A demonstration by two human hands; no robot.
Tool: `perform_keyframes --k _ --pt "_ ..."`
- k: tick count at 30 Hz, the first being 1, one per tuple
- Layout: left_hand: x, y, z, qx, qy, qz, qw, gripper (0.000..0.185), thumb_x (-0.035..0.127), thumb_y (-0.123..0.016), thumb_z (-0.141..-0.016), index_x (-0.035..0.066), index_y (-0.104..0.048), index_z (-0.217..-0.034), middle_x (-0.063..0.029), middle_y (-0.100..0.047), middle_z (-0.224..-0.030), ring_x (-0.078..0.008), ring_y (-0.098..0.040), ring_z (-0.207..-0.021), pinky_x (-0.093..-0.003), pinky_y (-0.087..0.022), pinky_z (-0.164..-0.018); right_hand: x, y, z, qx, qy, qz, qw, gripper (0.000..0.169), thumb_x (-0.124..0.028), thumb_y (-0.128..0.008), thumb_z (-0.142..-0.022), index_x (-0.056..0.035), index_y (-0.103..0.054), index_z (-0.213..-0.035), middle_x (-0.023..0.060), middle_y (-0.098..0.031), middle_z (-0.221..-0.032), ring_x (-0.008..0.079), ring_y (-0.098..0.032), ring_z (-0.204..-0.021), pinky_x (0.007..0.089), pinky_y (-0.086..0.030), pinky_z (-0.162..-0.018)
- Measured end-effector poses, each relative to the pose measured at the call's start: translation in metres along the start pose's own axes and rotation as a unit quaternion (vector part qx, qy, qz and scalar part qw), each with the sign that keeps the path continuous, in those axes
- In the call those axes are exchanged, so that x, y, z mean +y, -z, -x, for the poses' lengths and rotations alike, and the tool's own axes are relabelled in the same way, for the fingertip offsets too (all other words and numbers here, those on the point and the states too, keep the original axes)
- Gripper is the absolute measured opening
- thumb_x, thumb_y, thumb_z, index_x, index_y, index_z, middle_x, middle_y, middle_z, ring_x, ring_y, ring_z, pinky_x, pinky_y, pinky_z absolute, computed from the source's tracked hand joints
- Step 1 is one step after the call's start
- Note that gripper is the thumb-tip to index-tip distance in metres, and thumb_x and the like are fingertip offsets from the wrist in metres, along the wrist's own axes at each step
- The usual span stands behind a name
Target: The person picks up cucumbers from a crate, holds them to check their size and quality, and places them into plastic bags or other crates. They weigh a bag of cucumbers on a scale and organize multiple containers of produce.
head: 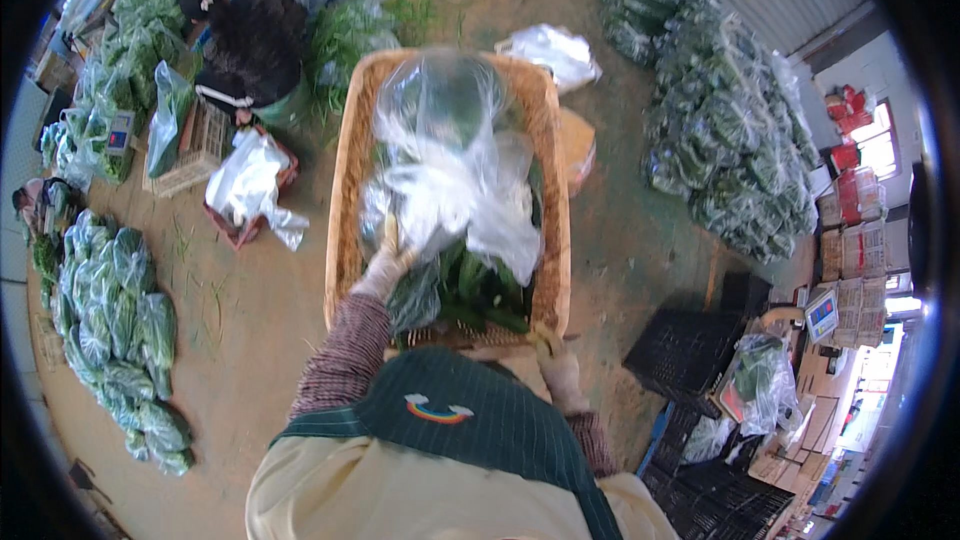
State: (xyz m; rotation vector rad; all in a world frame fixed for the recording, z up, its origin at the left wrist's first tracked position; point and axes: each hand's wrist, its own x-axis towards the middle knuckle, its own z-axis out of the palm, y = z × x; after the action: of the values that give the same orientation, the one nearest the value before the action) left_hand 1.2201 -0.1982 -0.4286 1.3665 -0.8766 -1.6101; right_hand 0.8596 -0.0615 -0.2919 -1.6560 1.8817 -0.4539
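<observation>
A tan plastic crate (341,240) stands lengthwise before me, holding dark green vegetables (480,289) partly covered by plastic. Over its far and middle parts spreads a clear plastic bag (465,187), bunched up and whitish at the centre. My left hand (390,266), in a pale glove, grips the bag's near left edge, inside the crate's left wall. Some of its fingers are hidden by the plastic. At the near right corner my right hand (555,364), also gloved, has its fingers curled on the crate's rim.
A person (251,52) sits at the far left beside a red crate (232,229) lined with white plastic. Bagged greens (120,315) lie along the left floor. More bagged vegetables (720,127) are piled at right. Black crates (682,345) and a scale (821,315) stand near right.
</observation>
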Motion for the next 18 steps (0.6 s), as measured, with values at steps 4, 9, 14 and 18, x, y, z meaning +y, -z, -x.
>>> perform_keyframes --k 4,9,14,18 --pt "0.092 0.019 0.051 0.068 -0.027 0.082 0.994 0.052 0.013 -0.061 -0.096 0.006 -0.042 -0.144 -0.0067 -0.049 -0.143 -0.0165 -0.047 -0.128 -0.0293 -0.037 -0.108 0.021 -0.026 -0.055 -0.029 0.186 -0.023 0.982 0.029 -0.020 -0.060 -0.091 -0.0114 -0.064 -0.119 0.0135 -0.069 -0.103 0.0308 -0.066 -0.096 0.0409 -0.052 -0.084" --pt "0.117 0.030 0.141 0.361 -0.203 -0.174 0.894 0.037 0.001 -0.054 -0.095 0.005 -0.055 -0.132 -0.0047 -0.060 -0.122 -0.0149 -0.055 -0.113 -0.0283 -0.042 -0.101 -0.022 -0.023 -0.066 -0.313 0.194 0.048 0.928 0.029 -0.030 -0.057 -0.093 -0.0091 -0.064 -0.111 0.0139 -0.067 -0.100 0.0326 -0.063 -0.098 0.0421 -0.050 -0.085" --pt "0.047 0.017 0.208 0.398 -0.118 -0.248 0.875 0.023 0.004 -0.065 -0.087 0.005 -0.064 -0.110 -0.0089 -0.065 -0.107 -0.0198 -0.061 -0.100 -0.0326 -0.049 -0.090 -0.015 -0.048 -0.059 -0.416 0.197 0.099 0.882 0.042 -0.038 -0.056 -0.093 -0.0073 -0.062 -0.120 0.0145 -0.066 -0.109 0.0330 -0.059 -0.107 0.0420 -0.046 -0.093" --pt "0.039 -0.035 0.214 0.296 -0.079 -0.523 0.795 0.036 0.037 -0.078 -0.075 0.016 -0.068 -0.102 -0.0075 -0.066 -0.098 -0.0261 -0.062 -0.094 -0.0441 -0.045 -0.087 -0.008 -0.051 -0.052 -0.369 0.168 0.105 0.908 0.047 -0.042 -0.056 -0.092 -0.0073 -0.060 -0.124 0.0158 -0.063 -0.117 0.0324 -0.056 -0.115 0.0406 -0.044 -0.097"
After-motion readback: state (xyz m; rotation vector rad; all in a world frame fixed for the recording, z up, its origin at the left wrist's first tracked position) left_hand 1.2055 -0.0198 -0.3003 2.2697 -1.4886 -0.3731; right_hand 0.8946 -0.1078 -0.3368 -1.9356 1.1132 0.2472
